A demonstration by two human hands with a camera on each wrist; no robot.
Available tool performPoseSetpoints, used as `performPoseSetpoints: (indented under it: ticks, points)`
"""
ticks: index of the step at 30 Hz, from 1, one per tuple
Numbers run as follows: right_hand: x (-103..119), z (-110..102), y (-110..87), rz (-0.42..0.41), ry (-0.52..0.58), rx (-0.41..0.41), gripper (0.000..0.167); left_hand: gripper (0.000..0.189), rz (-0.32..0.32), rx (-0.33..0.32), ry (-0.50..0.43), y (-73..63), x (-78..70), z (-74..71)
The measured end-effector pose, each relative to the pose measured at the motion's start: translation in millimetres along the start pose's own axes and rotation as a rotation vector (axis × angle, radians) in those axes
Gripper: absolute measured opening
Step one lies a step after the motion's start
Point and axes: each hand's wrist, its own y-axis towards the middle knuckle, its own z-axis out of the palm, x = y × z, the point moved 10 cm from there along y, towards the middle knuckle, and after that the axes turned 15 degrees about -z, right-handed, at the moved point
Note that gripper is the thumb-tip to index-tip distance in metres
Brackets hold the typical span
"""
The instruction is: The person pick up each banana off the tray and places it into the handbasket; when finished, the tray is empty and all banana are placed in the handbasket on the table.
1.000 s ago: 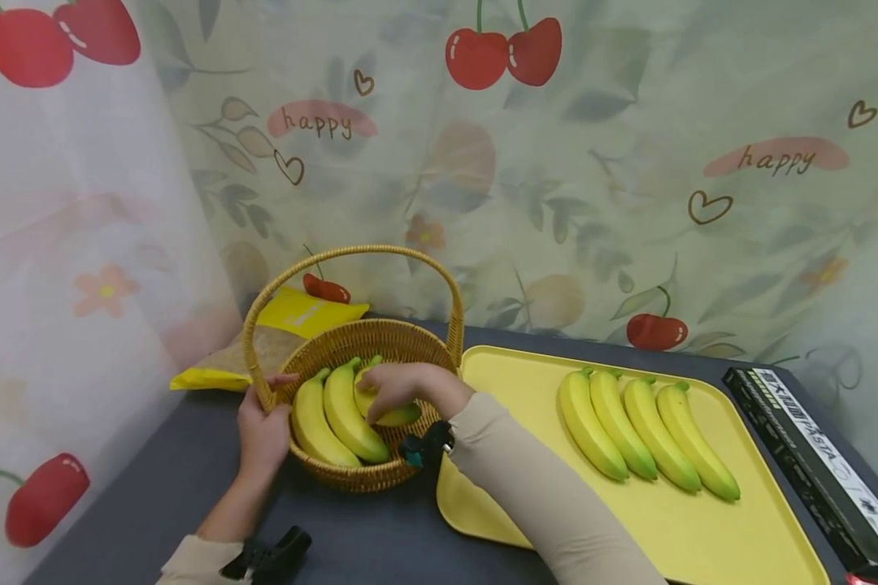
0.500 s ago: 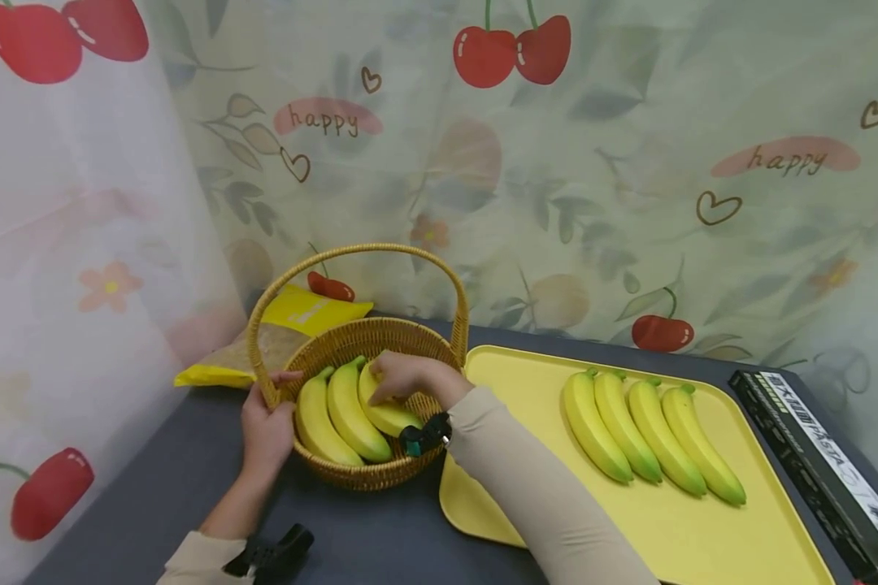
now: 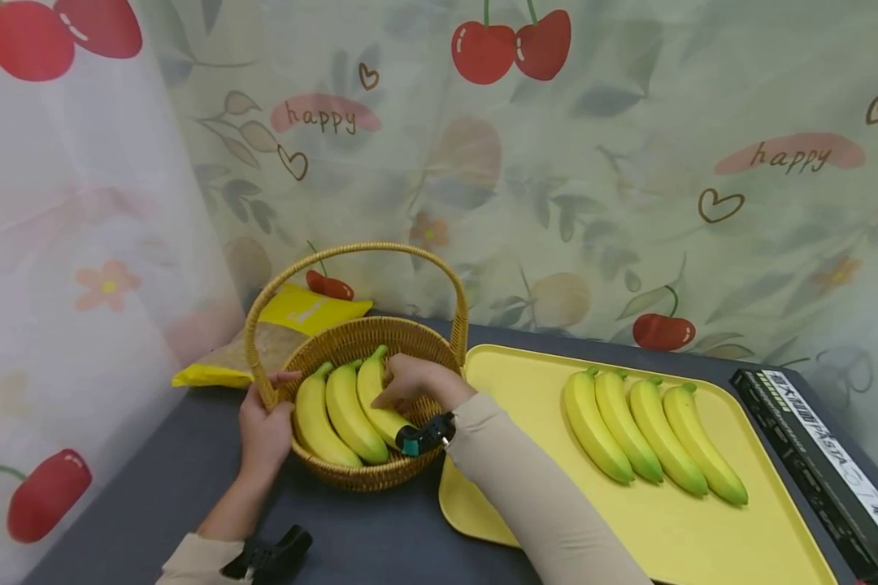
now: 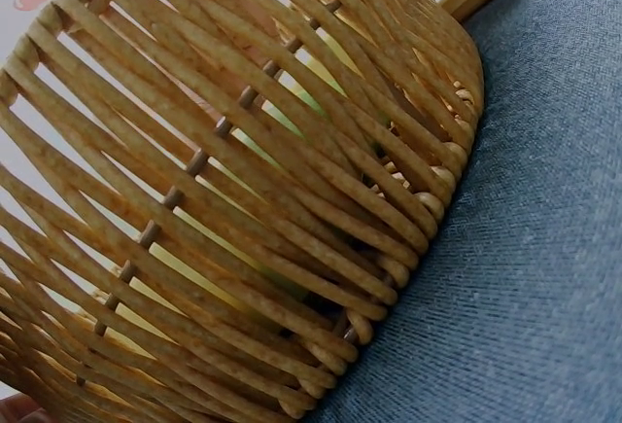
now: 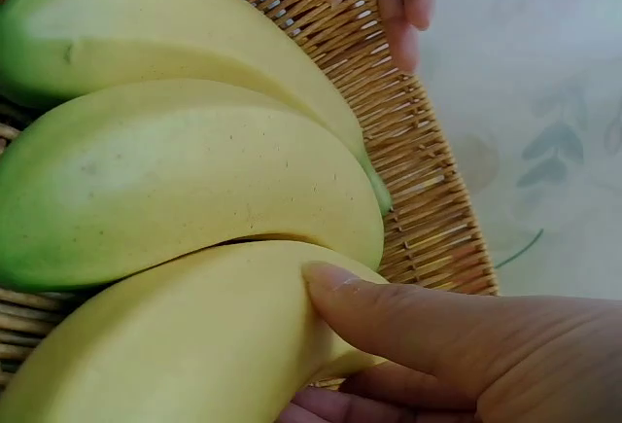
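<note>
Three yellow bananas with green tips lie side by side in a wicker basket (image 3: 347,479) with a tall hoop handle. My right hand (image 3: 419,380) grips the rightmost banana (image 3: 371,388); in the right wrist view the thumb (image 5: 374,306) presses its upper side and the fingers go beneath it. The middle banana (image 5: 194,170) and the left banana (image 3: 313,418) lie against each other beside it. At the basket's left side, my left hand (image 3: 265,426) holds the rim by the handle's foot. The left wrist view is filled by the woven wall (image 4: 224,180), bananas showing through its gaps.
Right of the basket is a yellow tray (image 3: 512,357) bearing several bananas (image 3: 651,431) in a row. A long black pasta box (image 3: 819,463) lies along its right side. Behind the basket is a yellow-ended bag (image 3: 310,313), and a printed curtain (image 3: 593,244) hangs at the back.
The rightmost banana has turned and settled alongside the other two, its stem now pointing up and back. My right hand has shifted slightly right with it; the left hand stays on the rim.
</note>
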Motion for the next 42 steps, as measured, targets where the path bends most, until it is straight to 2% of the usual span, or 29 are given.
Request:
performPoseSetpoints:
  ticks: [5, 13, 19, 26, 35, 42]
  points:
    - [-3.0, 0.2, -1.3, 0.027, 0.021, -0.001, 0.045, 0.04, -0.019, 0.007, -0.006, -0.4, 1.9, 0.8]
    - [-7.6, -4.4, -5.0, 0.068, 0.045, -0.037, 0.03, 0.039, -0.027, 0.01, -0.023, -0.7, 1.3, 2.7]
    - [-7.1, -5.2, -5.3, 0.076, 0.046, -0.038, 0.027, 0.038, -0.023, 0.0, -0.001, -1.2, 0.9, 1.7]
    - [-3.1, -4.1, -4.8, 0.06, 0.059, -0.017, 0.019, 0.038, -0.015, -0.007, -0.02, -1.3, -0.7, -0.6]
    - [-2.1, -3.6, -5.0, 0.066, 0.076, -0.022, 0.019, 0.038, -0.008, -0.018, -0.015, 0.1, 0.8, -0.8]
    - [5.0, -16.9, -10.2, 0.011, -0.026, -0.037, 0.025, 0.038, -0.007, -0.009, -0.019, 1.1, 2.3, -1.0]
